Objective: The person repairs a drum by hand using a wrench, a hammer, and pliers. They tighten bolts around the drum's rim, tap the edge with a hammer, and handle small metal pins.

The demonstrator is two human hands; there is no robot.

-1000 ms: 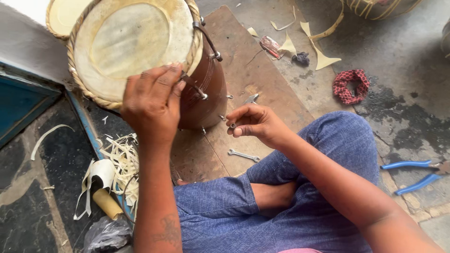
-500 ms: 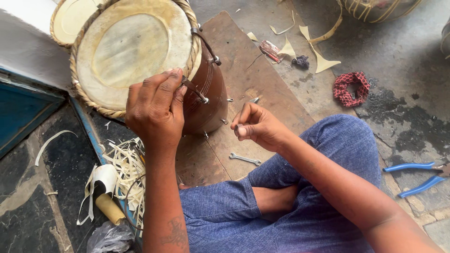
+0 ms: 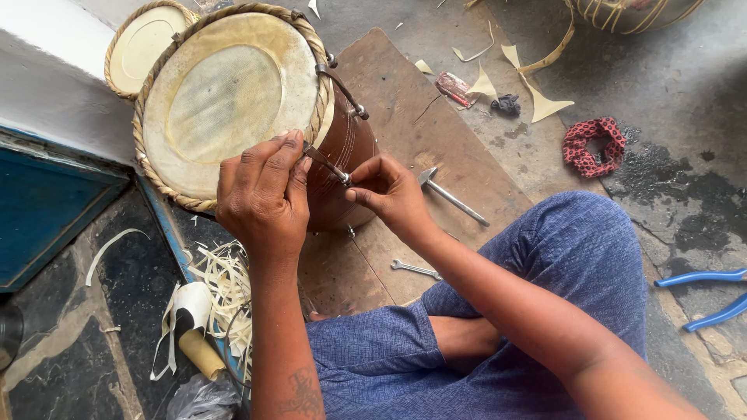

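Nearest, a small spanner (image 3: 415, 269) is lying on the wooden board (image 3: 405, 101) beside the person's knee. Just beyond it, the left hand (image 3: 261, 198) is pinching the upper end of a metal tension rod (image 3: 325, 162), while the right hand (image 3: 389, 194) is closing its fingertips on the rod's lower end. The rod is slanting down to the right along the drum (image 3: 226, 101), lying between both grips. Farther right, a hammer (image 3: 451, 194) is resting.

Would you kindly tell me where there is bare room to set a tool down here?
Free: the wooden board between the drum and hammer, and the floor beyond the red scrunchie. Crowded: shavings under the left hand.
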